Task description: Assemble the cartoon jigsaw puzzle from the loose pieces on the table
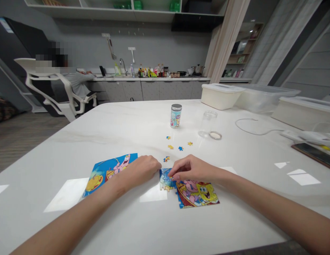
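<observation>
A partly joined jigsaw puzzle (198, 194) with cartoon figures lies on the table, its blue left section (165, 182) stepped against the larger red and yellow part. My right hand (193, 168) is over the seam, thumb and fingers pinched on a small puzzle piece (171, 177) at the blue section. My left hand (146, 169) rests closed at that section's upper left corner; its curled fingers are mostly hidden. Under my left forearm lies a blue picture sheet (98, 179) with similar figures. Several loose puzzle pieces (180, 148) are scattered beyond my hands.
Farther back stand a printed canister (175, 117) with a metal lid and a clear jar (208, 124), a ring-shaped lid (215, 135) beside it. Lidded bins (220, 96), a white cable (256, 132) and a phone (316, 154) lie right. A person (79, 83) sits at the far counter.
</observation>
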{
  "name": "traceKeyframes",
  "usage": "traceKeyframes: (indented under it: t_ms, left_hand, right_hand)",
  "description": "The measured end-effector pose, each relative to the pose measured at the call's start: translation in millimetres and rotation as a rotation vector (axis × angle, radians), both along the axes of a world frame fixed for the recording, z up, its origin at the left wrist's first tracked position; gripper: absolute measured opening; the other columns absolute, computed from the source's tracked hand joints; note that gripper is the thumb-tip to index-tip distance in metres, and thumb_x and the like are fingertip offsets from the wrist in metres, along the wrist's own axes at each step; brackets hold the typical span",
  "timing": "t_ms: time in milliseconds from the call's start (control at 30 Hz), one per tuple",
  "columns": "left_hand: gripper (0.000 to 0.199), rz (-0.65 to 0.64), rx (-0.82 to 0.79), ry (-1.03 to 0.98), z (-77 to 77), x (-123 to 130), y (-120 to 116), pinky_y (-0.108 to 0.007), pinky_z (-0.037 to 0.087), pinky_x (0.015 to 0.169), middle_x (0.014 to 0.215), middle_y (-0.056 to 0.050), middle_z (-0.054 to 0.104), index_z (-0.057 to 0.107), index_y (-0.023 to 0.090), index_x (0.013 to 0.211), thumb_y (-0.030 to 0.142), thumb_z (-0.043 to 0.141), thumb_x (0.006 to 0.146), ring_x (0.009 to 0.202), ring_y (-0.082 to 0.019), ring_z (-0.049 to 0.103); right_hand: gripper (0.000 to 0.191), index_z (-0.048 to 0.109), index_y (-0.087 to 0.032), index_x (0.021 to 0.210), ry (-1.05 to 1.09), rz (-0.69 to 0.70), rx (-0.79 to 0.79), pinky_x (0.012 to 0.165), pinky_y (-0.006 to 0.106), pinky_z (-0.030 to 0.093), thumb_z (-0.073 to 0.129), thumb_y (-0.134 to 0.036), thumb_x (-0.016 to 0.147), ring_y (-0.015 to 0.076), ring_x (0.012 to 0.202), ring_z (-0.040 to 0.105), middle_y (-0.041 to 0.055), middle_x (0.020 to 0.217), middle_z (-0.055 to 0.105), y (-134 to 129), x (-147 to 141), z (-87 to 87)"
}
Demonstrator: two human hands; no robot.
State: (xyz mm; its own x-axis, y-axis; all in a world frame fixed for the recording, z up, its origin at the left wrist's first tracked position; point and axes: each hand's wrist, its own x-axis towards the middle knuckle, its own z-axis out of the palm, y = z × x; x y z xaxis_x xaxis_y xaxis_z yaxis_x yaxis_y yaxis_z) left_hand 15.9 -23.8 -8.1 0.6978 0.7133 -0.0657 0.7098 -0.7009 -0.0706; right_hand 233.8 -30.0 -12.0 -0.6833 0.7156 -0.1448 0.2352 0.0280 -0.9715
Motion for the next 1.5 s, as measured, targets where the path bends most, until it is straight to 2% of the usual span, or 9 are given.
traceKeyframes:
  t_ms: [300, 500, 700, 767, 833, 933, 1000, 1233, 1500]
  left_hand:
    - [0.026, -0.020, 0.022, -0.005, -1.8, -0.2, 1.2, -0.026, 0.034, 0.051, 0.065, -0.006, 0.066, 0.063, 0.016, 0.066, 0.002, 0.043, 0.075, 0.058, -0.016, 0.060]
    - [0.027, -0.032, 0.036, -0.016, -3.3, -1.5, 0.4, -0.026, 0.033, 0.051, 0.064, -0.005, 0.066, 0.063, 0.016, 0.066, 0.001, 0.042, 0.073, 0.056, -0.015, 0.058]
    - [0.026, -0.043, 0.042, 0.030, 1.6, -1.2, 1.3, -0.027, 0.028, 0.049, 0.063, -0.004, 0.064, 0.060, 0.016, 0.063, 0.000, 0.041, 0.073, 0.052, -0.013, 0.054]
    - [0.026, -0.040, 0.057, 0.009, 4.3, -1.6, 0.5, -0.027, 0.026, 0.047, 0.060, -0.003, 0.062, 0.057, 0.017, 0.061, 0.004, 0.042, 0.078, 0.049, -0.012, 0.051]
    - [0.023, -0.037, 0.088, -0.072, 7.3, -1.6, -2.5, -0.027, 0.023, 0.046, 0.054, -0.001, 0.059, 0.056, 0.018, 0.066, 0.017, 0.044, 0.084, 0.046, -0.012, 0.047]
    - [0.020, -0.138, 0.130, -0.234, 9.8, -0.9, -10.4, -0.026, 0.024, 0.044, 0.046, 0.004, 0.052, 0.056, 0.018, 0.084, 0.036, 0.047, 0.085, 0.041, -0.011, 0.041]
    - [0.024, -0.256, 0.155, -0.285, 9.0, -0.5, -15.3, -0.025, 0.025, 0.043, 0.044, 0.006, 0.050, 0.054, 0.018, 0.091, 0.040, 0.049, 0.082, 0.039, -0.011, 0.039]
    - [0.016, -0.437, 0.474, -0.301, 1.3, 1.9, -18.5, -0.027, 0.017, 0.038, 0.041, 0.007, 0.051, 0.050, 0.020, 0.082, 0.028, 0.041, 0.092, 0.034, -0.009, 0.038]
    - [0.017, -0.522, 0.481, -0.282, 2.8, 1.4, -17.4, -0.027, 0.021, 0.037, 0.046, 0.007, 0.056, 0.050, 0.020, 0.077, 0.016, 0.041, 0.090, 0.036, -0.006, 0.042]
  right_hand:
    - [0.018, 0.072, -0.018, 0.085, 0.039, 0.001, -0.076, 0.066, 0.024, 0.048, 0.073, -0.032, 0.072, 0.0114, 0.068, 0.063, 0.0003, 0.074, 0.069, -0.3, -1.2, 1.7]
    - [0.021, 0.069, -0.017, 0.080, 0.082, 0.004, -0.047, 0.065, 0.024, 0.048, 0.079, -0.026, 0.064, 0.0106, 0.068, 0.062, 0.0001, 0.075, 0.068, 1.4, -2.2, -1.2]
    - [0.016, 0.068, -0.017, 0.080, 0.060, -0.007, -0.029, 0.061, 0.022, 0.047, 0.077, -0.022, 0.067, 0.0097, 0.066, 0.061, -0.0005, 0.074, 0.067, 1.4, -0.7, -3.5]
    - [0.016, 0.068, -0.017, 0.079, 0.032, -0.019, -0.007, 0.061, 0.023, 0.047, 0.077, -0.024, 0.067, 0.0104, 0.067, 0.062, -0.0002, 0.073, 0.067, 0.3, -0.3, -2.7]
    - [0.016, 0.069, -0.017, 0.079, 0.010, -0.022, 0.008, 0.062, 0.024, 0.048, 0.077, -0.026, 0.067, 0.0116, 0.068, 0.062, 0.0004, 0.072, 0.068, -1.1, -0.5, -1.3]
    - [0.019, 0.068, -0.017, 0.078, 0.023, -0.041, 0.013, 0.064, 0.026, 0.049, 0.077, -0.028, 0.066, 0.0131, 0.069, 0.064, 0.0014, 0.074, 0.069, -3.0, -2.0, 1.2]
    - [0.018, 0.067, -0.017, 0.075, 0.039, -0.066, 0.015, 0.064, 0.026, 0.049, 0.077, -0.027, 0.065, 0.0131, 0.068, 0.064, 0.0016, 0.075, 0.069, -4.1, -3.2, 3.2]
    - [0.016, 0.064, -0.016, 0.070, 0.069, -0.062, 0.002, 0.061, 0.024, 0.048, 0.077, -0.023, 0.065, 0.0111, 0.064, 0.062, 0.0001, 0.069, 0.068, -4.2, -3.0, 6.2]
    - [0.016, 0.061, -0.017, 0.074, 0.101, -0.001, 0.057, 0.059, 0.023, 0.047, 0.075, -0.023, 0.069, 0.0096, 0.063, 0.060, -0.0011, 0.071, 0.066, -0.7, -0.9, 1.5]
